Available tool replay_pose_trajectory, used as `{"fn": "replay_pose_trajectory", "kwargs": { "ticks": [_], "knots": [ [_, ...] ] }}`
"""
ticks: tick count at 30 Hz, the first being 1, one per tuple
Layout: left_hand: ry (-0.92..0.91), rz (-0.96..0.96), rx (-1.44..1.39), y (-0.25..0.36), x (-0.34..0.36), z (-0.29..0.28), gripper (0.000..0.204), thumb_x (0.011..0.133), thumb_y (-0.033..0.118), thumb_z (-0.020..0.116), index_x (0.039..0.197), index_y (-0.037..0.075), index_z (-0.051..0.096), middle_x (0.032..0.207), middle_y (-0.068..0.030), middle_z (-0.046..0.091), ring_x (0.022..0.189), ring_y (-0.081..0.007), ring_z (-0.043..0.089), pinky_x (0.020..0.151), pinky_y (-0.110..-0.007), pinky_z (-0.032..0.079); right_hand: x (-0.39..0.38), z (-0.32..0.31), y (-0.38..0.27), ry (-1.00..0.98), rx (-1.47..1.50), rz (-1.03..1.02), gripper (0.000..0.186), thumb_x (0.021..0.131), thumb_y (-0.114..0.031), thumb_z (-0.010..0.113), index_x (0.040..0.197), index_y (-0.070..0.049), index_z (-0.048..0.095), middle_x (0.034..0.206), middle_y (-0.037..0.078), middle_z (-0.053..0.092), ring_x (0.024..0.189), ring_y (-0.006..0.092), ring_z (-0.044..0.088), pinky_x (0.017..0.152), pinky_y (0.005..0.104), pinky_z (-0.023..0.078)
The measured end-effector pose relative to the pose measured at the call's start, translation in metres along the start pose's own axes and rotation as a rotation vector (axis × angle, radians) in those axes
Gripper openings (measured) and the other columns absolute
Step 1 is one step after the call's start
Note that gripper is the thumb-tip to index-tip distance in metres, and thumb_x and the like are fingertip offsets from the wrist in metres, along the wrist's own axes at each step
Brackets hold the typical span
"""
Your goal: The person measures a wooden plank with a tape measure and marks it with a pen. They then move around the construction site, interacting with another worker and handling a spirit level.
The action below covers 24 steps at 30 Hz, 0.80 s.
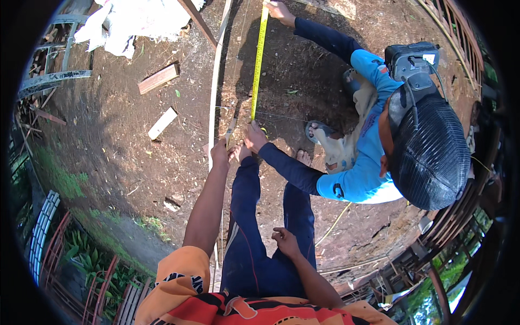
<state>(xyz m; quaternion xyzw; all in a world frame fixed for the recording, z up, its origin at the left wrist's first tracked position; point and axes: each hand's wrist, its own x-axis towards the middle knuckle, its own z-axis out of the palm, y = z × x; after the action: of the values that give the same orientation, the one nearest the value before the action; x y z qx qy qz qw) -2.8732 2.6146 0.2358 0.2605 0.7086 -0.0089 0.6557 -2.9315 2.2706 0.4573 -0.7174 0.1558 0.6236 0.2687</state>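
My left hand [220, 155] is closed around a slim wooden-handled tool [231, 130], whose kind I cannot make out. It points away from me beside a long pale wooden strip [215, 92]. Over my right thigh, my right hand [286, 242] hangs with loosely curled fingers and nothing visible in them. Just right of the tool, a co-worker's near hand [253, 136] holds a yellow tape measure [259, 65]. Its blade runs straight out to the co-worker's far hand [280, 12].
The co-worker [357, 179], in a blue shirt and dark cap, crouches close on my right. A thin string [281, 116] crosses the dirt ground. Two wood offcuts [158, 78] [162, 123] lie to the left, below a white sheet [146, 24]. A brown bar [197, 21] leans toward the strip.
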Motion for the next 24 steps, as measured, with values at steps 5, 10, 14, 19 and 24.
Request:
{"fn": "replay_pose_trajectory", "kwargs": {
  "ticks": [5,10,14,19,24],
  "knots": [
    [0.033,-0.016,0.106,0.005,-0.004,0.0,0.037,0.098,0.036,0.057,0.111,0.002,0.06,0.084,-0.0101,0.062,0.063,-0.0189,0.066,0.042,-0.028,0.049,0.005,-0.001,-0.02,0.036,-0.176,-0.089,0.037,0.094,-0.029,0.065,0.122,-0.005,0.067,0.084,0.01,0.073,0.073,0.0203,0.07,0.07,0.0343,0.054],
    [0.035,-0.015,0.196,0.011,-0.004,-0.001,0.04,0.097,0.038,0.058,0.117,0.003,0.061,0.089,-0.01,0.062,0.064,-0.0192,0.066,0.043,-0.028,0.049,0.047,-0.002,-0.093,0.009,0.075,-0.289,0.031,0.1,-0.018,0.057,0.127,-0.004,0.065,0.082,0.008,0.07,0.068,0.0133,0.064,0.068,0.0298,0.052],
    [0.032,0.042,0.198,0.005,-0.001,-0.001,0.036,0.096,0.033,0.055,0.112,0.001,0.059,0.086,-0.0086,0.06,0.065,-0.017,0.064,0.045,-0.027,0.048,0.14,0.009,-0.179,0.014,0.277,-0.471,0.039,0.103,-0.015,0.05,0.141,-0.003,0.054,0.083,0.008,0.069,0.062,0.0145,0.062,0.064,0.0295,0.051],
    [0.072,0.105,0.201,-0.008,0.003,0.002,0.03,0.095,0.029,0.053,0.1,0.001,0.06,0.08,-0.0061,0.057,0.063,-0.015,0.061,0.049,-0.026,0.048,0.246,0.024,-0.252,0.215,-0.664,-0.555,0.029,0.091,-0.017,0.059,0.118,-0.009,0.068,0.115,0.013,0.067,0.106,0.0346,0.067,0.089,0.0453,0.054],
    [0.074,0.137,0.164,-0.01,0.008,0.0,0.033,0.097,0.03,0.052,0.099,-0.002,0.061,0.082,-0.0064,0.058,0.065,-0.0164,0.059,0.058,-0.029,0.049,0.284,0.028,-0.292,0.116,-1.008,-0.707,0.026,0.088,-0.015,0.063,0.113,-0.012,0.069,0.115,0.011,0.067,0.105,0.0311,0.069,0.088,0.0419,0.056]
  ]
}}
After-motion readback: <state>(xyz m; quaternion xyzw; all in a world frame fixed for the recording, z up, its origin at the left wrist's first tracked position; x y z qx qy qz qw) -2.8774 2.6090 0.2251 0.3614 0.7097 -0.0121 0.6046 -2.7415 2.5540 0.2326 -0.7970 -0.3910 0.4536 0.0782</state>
